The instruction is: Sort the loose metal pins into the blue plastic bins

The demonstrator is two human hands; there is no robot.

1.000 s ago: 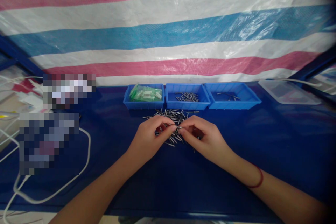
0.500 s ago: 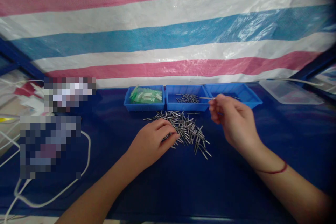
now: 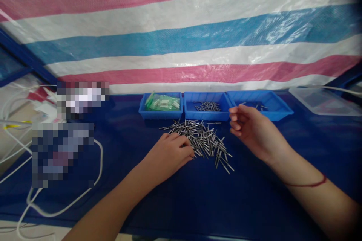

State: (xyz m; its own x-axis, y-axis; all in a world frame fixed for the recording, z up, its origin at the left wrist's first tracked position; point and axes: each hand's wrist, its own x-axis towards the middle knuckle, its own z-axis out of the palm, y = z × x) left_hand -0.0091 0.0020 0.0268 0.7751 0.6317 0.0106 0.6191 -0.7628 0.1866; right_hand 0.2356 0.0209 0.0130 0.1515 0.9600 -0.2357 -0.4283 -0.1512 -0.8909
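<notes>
A loose pile of thin metal pins lies on the blue tabletop. My left hand rests at the pile's left side, thumb and fingers drawn together; whatever is between the fingertips is hidden. In front of the right blue bin, my right hand is raised with its fingers curled inward, and no pin shows in them. A few pins lie in that bin. The middle blue bin holds a small heap of pins.
The left blue bin contains a green plastic bag with pale pieces. A clear plastic lid lies at the far right. White cables loop across the left side near blurred-out items. A striped sheet hangs behind.
The thin pin that showed in my right fingers is out of sight now. My left fingers have closed in over the pile. The whole view has shifted slightly.
</notes>
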